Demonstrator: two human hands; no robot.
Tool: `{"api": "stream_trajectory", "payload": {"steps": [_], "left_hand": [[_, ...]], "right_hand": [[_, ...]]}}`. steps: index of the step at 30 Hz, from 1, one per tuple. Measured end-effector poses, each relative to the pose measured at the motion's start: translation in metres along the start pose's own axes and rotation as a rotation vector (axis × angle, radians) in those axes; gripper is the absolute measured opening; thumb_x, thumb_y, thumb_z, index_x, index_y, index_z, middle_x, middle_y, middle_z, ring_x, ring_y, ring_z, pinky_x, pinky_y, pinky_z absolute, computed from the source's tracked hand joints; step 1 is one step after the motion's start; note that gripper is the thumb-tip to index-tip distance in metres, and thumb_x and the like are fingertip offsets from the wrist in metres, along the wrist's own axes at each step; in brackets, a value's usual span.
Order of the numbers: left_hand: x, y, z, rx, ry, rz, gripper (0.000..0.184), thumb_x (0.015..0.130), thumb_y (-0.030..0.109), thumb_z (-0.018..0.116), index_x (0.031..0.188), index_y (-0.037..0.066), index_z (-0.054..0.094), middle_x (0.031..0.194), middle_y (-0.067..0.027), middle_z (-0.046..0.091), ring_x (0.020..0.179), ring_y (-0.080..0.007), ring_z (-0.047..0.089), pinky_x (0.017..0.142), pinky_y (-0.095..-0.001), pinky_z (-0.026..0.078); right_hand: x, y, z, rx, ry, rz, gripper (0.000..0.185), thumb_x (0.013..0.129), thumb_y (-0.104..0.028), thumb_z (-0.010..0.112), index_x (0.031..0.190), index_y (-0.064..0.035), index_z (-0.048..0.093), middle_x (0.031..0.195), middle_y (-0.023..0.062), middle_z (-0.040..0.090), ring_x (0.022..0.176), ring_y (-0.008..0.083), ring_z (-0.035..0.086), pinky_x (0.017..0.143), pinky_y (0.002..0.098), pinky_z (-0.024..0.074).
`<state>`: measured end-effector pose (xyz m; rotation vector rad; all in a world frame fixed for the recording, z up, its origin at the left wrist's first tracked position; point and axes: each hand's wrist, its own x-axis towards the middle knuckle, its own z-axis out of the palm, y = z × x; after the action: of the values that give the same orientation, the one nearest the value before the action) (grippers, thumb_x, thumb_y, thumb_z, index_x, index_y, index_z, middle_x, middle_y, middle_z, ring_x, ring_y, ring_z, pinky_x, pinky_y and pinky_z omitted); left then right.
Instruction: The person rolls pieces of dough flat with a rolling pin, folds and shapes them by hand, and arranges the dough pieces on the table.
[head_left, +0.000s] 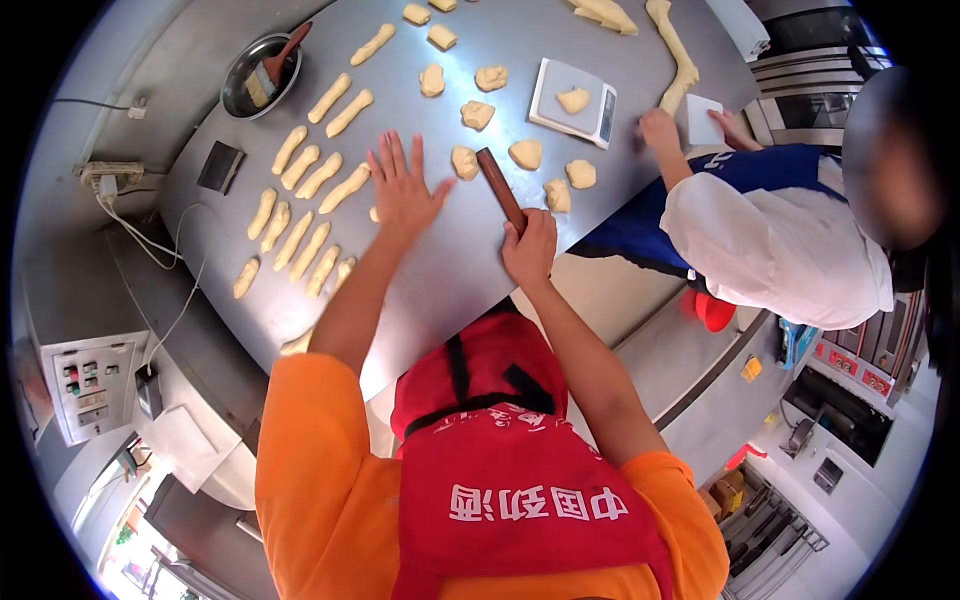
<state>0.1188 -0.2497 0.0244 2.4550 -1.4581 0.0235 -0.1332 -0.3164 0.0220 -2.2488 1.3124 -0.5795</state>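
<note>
My left hand (pixel 405 192) is open, fingers spread, over the steel table. A bit of dough (pixel 374 214) shows beside its wrist, and a dough strip (pixel 346 188) lies by its fingers. My right hand (pixel 530 247) is closed round the lower end of a dark wooden rolling pin (pixel 499 184), which points away from me. Close to the pin's far end sits a dough lump (pixel 464 162); other lumps, such as this one (pixel 525 153), lie to its right. Several rolled dough strips (pixel 292 239) are lined up on the left, partly hidden by my left forearm.
A kitchen scale (pixel 573 103) bears a dough piece. At the upper left stands a metal bowl (pixel 238 92) with a brush (pixel 275 66). On the right, a co-worker's hand (pixel 658 130) touches a long dough roll (pixel 679 62); their other hand holds a white scraper (pixel 704 118).
</note>
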Motion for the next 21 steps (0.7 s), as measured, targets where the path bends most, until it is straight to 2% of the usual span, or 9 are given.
{"api": "stream_trajectory", "payload": {"steps": [2, 5, 8, 10, 13, 16, 18, 20, 21], "left_hand": [[0.042, -0.016, 0.016, -0.086, 0.192, 0.019, 0.097, 0.106, 0.065, 0.056, 0.172, -0.002, 0.032, 0.176, -0.037, 0.026, 0.167, -0.0541, 0.013, 0.135, -0.0681, 0.004], [0.051, -0.018, 0.016, -0.158, 0.248, -0.015, 0.097, 0.105, 0.062, 0.058, 0.171, -0.003, 0.032, 0.176, -0.0368, 0.026, 0.167, -0.0543, 0.015, 0.135, -0.0663, 0.005], [-0.033, 0.023, 0.006, -0.015, 0.0, -0.108, 0.092, 0.105, 0.056, 0.061, 0.172, -0.001, 0.032, 0.176, -0.035, 0.028, 0.168, -0.051, 0.016, 0.135, -0.0667, 0.008], [-0.101, 0.047, -0.002, -0.206, -0.033, -0.008, 0.087, 0.104, 0.045, 0.068, 0.172, 0.002, 0.035, 0.178, -0.0311, 0.029, 0.168, -0.0489, 0.018, 0.135, -0.0665, 0.012], [-0.148, 0.046, -0.017, -0.191, -0.029, 0.107, 0.086, 0.098, 0.042, 0.076, 0.169, 0.006, 0.043, 0.17, -0.0265, 0.043, 0.161, -0.0473, 0.034, 0.131, -0.0658, 0.024], [-0.132, 0.018, -0.036, -0.255, -0.147, -0.077, 0.075, 0.087, 0.041, 0.087, 0.15, 0.01, 0.063, 0.14, -0.0196, 0.066, 0.14, -0.0401, 0.057, 0.123, -0.0589, 0.038], [-0.12, -0.004, -0.015, -0.283, -0.257, -0.02, 0.055, 0.085, 0.046, 0.085, 0.126, 0.012, 0.071, 0.117, -0.0141, 0.07, 0.116, -0.0353, 0.066, 0.104, -0.052, 0.052], [-0.113, -0.012, -0.005, -0.368, -0.12, 0.156, 0.041, 0.093, 0.044, 0.08, 0.114, 0.011, 0.068, 0.101, -0.0129, 0.07, 0.103, -0.035, 0.071, 0.082, -0.053, 0.055], [-0.109, -0.013, -0.011, -0.391, -0.235, 0.116, 0.038, 0.095, 0.043, 0.079, 0.113, 0.011, 0.068, 0.1, -0.0132, 0.071, 0.101, -0.0355, 0.071, 0.081, -0.053, 0.055]], "right_hand": [[0.003, -0.004, -0.002, -0.007, -0.001, 0.001, 0.033, 0.091, -0.014, 0.079, 0.116, -0.0025, 0.061, 0.112, 0.0202, 0.061, 0.109, 0.0439, 0.059, 0.098, 0.0545, 0.0462], [0.001, -0.002, -0.004, -0.01, -0.022, 0.004, 0.033, 0.091, -0.014, 0.079, 0.116, -0.0025, 0.061, 0.112, 0.02, 0.061, 0.11, 0.0435, 0.059, 0.098, 0.0543, 0.0464], [0.002, -0.002, 0.0, -0.033, -0.011, 0.003, 0.033, 0.091, -0.014, 0.079, 0.116, -0.0028, 0.061, 0.112, 0.0196, 0.062, 0.11, 0.0432, 0.059, 0.099, 0.0541, 0.0466], [-0.001, -0.004, 0.001, -0.048, -0.009, 0.008, 0.033, 0.091, -0.014, 0.08, 0.116, -0.0028, 0.061, 0.111, 0.0195, 0.063, 0.11, 0.0432, 0.059, 0.098, 0.0542, 0.0469], [0.003, -0.002, 0.0, -0.068, 0.008, 0.005, 0.032, 0.09, -0.014, 0.08, 0.115, -0.0019, 0.062, 0.111, 0.0201, 0.064, 0.109, 0.0436, 0.06, 0.097, 0.0546, 0.0475], [0.0, 0.0, 0.006, -0.074, -0.002, 0.009, 0.031, 0.091, -0.013, 0.079, 0.114, -0.0005, 0.063, 0.11, 0.0215, 0.065, 0.108, 0.0448, 0.062, 0.096, 0.0553, 0.0479], [-0.002, 0.003, 0.01, -0.076, 0.01, -0.034, 0.031, 0.092, -0.013, 0.078, 0.115, 0.0002, 0.063, 0.11, 0.0224, 0.065, 0.107, 0.0457, 0.062, 0.096, 0.0556, 0.0478], [-0.002, 0.006, 0.008, -0.101, 0.033, -0.094, 0.031, 0.093, -0.014, 0.078, 0.116, 0.0004, 0.063, 0.111, 0.0226, 0.065, 0.107, 0.0461, 0.062, 0.096, 0.0558, 0.0476], [-0.001, 0.004, 0.007, -0.13, 0.025, -0.102, 0.031, 0.093, -0.014, 0.078, 0.116, 0.0007, 0.063, 0.111, 0.0227, 0.065, 0.108, 0.0461, 0.061, 0.097, 0.0559, 0.0475]]}}
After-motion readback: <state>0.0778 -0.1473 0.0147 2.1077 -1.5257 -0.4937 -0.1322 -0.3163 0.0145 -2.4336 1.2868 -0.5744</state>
